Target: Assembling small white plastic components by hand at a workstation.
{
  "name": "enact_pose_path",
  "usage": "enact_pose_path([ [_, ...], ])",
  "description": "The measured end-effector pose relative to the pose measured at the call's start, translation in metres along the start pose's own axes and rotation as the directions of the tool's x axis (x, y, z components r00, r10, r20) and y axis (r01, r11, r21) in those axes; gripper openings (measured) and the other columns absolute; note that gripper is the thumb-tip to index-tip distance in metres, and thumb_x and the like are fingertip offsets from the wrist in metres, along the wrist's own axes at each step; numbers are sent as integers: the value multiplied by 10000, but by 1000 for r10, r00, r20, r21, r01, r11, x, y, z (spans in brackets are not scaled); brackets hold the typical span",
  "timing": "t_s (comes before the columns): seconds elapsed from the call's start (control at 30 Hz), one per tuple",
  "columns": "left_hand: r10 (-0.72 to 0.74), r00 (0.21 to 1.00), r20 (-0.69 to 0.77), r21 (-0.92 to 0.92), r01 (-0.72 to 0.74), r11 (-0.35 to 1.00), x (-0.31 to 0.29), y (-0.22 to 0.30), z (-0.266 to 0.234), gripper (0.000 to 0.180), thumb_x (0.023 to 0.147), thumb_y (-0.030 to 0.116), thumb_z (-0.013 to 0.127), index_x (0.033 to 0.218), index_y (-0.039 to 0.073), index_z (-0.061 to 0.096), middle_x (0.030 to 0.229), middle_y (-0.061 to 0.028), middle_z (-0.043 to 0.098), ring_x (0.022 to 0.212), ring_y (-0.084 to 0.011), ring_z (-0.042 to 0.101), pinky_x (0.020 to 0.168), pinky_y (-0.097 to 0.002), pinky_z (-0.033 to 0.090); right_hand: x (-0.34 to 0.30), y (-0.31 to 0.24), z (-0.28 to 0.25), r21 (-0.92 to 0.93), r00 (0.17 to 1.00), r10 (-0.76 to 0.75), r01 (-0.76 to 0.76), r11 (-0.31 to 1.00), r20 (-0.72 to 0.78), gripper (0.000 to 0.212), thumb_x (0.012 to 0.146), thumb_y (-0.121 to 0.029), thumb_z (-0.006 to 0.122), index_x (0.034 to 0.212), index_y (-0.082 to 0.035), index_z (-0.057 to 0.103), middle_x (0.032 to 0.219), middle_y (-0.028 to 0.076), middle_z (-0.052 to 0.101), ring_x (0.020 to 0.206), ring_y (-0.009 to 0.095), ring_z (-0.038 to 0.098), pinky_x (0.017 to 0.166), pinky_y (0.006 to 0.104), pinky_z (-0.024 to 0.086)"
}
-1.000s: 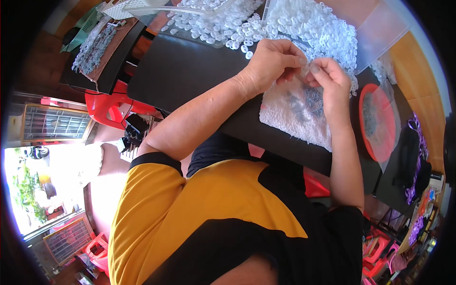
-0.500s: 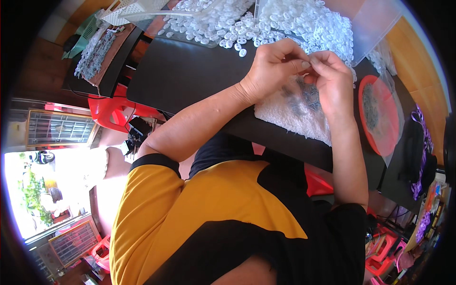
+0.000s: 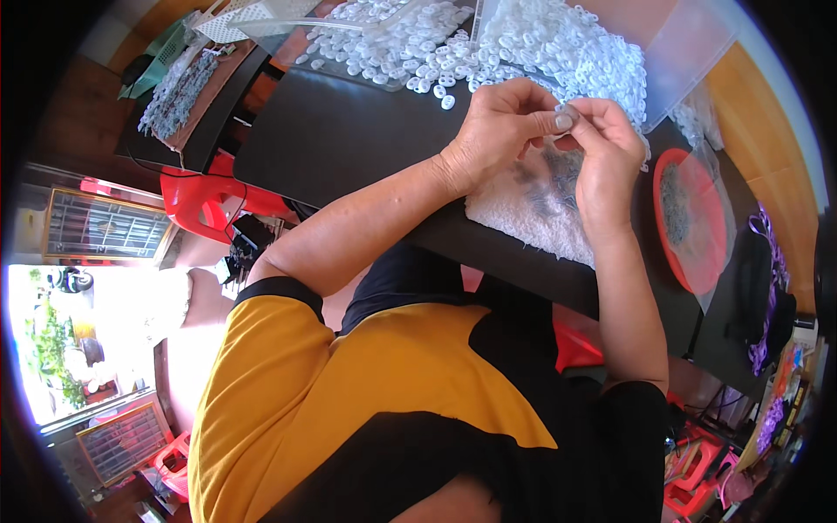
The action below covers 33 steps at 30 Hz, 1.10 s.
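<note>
A small pale piece (image 3: 561, 106) is held high over the near part of the dark table (image 3: 323, 131), pinched between the fingertips of the left hand (image 3: 497, 131) and the right hand (image 3: 612, 148). Thumbs and forefingers are pressed together on it (its shape is mostly covered). Just below, a white cloth (image 3: 510, 218) is laid on the table, with thin grey pieces (image 3: 558, 179) strewn across it. Beyond the hands, white oval pieces (image 3: 567, 52) with dark slots are heaped in and around clear trays. To the right, a red basin (image 3: 691, 277) is partly covered by clear plastic, and grey bits can be made out inside. On the side table at left, grey strands (image 3: 179, 96) are spread. Any print on the goods (image 3: 789, 375) crowded at the right rim is too small to be read. Compared with a second ago, the two hands' fingertips have been brought closer, from slightly apart to touching; the cloth and heap are left in place.
</note>
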<state>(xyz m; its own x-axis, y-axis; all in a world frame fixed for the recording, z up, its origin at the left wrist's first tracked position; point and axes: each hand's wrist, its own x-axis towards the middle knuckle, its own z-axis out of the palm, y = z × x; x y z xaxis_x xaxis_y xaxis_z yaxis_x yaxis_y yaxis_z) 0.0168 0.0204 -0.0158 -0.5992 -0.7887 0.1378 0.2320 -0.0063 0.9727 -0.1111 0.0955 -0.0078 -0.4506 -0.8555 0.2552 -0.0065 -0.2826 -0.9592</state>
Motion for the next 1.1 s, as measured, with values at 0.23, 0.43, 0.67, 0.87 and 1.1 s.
enact_pose_path([
  [0.23, -51, 999, 17, -75, 53, 996, 8, -3, -10, 138, 905, 119, 666, 894, -15, 632, 735, -54, 630, 605, -110, 591, 470, -239, 427, 6, -3, -8, -110, 996, 49, -41, 993, 75, 103, 917, -93, 608, 954, -4, 644, 827, 40, 642, 739, 109, 605, 654, 244, 488],
  [0.43, -79, 996, 48, -49, 81, 996, 9, -7, -10, 120, 896, 105, 660, 899, -13, 636, 741, -67, 634, 596, -124, 593, 465, -254, 428, 9, 1, -15, -318, 997, -24, 46, 947, 73, 104, 926, -108, 601, 941, -11, 637, 815, 13, 639, 731, 101, 579, 671, 260, 489],
  [0.67, -147, 986, -74, -93, 140, 986, 12, -4, -19, 152, 849, 102, 676, 887, -39, 634, 753, -101, 650, 567, -147, 592, 460, -280, 432, 15, 4, -24, -604, 933, -274, 359, 712, 231, 69, 843, -47, 616, 901, -41, 653, 834, 55, 645, 741, 187, 618, 680, 313, 489],
  [0.87, -136, 988, -77, -123, 126, 984, 15, -9, -22, 116, 823, 64, 675, 861, -40, 642, 734, -115, 656, 549, -142, 590, 440, -267, 429, 18, 15, -21, -712, 775, -365, 625, 321, 515, 109, 782, -58, 633, 863, -107, 688, 797, 42, 594, 805, 276, 606, 712, 387, 471],
  [1.1, -137, 987, -88, -61, 132, 989, 17, -15, -21, 98, 795, 0, 688, 878, -42, 656, 706, -85, 645, 536, -113, 585, 421, -241, 425, 16, 24, -16, -737, 824, -233, 567, 368, 517, 66, 790, -116, 654, 843, -118, 694, 866, 39, 588, 942, 258, 589, 821, 419, 421],
])
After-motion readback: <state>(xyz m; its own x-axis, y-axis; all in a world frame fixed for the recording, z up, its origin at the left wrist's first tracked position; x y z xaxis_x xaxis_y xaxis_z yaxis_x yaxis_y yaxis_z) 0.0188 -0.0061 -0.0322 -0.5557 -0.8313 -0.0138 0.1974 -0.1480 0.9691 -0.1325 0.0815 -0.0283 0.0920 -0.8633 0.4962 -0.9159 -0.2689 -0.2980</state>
